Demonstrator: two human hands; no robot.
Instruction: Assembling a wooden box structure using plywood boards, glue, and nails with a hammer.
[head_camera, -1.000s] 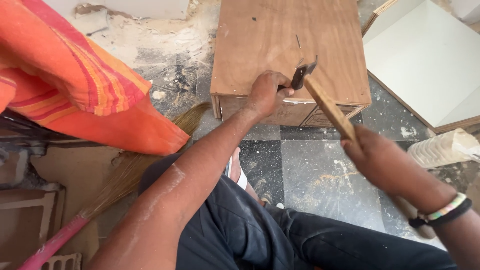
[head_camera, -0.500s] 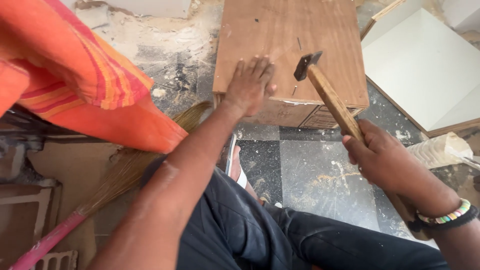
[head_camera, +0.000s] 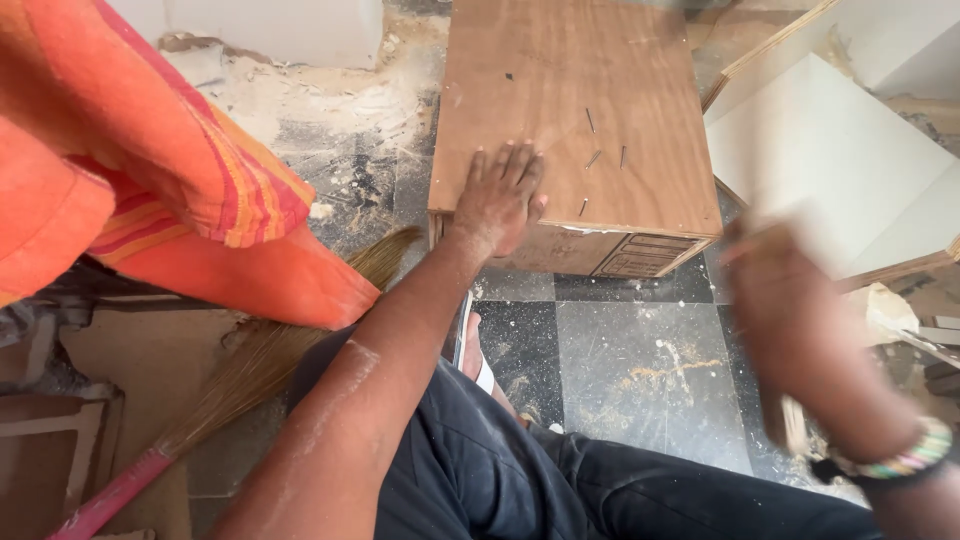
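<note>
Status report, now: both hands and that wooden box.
Left hand flat on wooden box, open. Right hand blurred, gripping wooden handle. Loose nails lie on the box top beside the left hand.

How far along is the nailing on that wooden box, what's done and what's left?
Done: none visibly; no driven nail can be made out. In hand: the left hand lies flat on the box at its near edge; the right hand, motion-blurred, grips a wooden handle, so a swing seems under way. Left: four loose nails lie on the top, apparently not yet driven.
</note>
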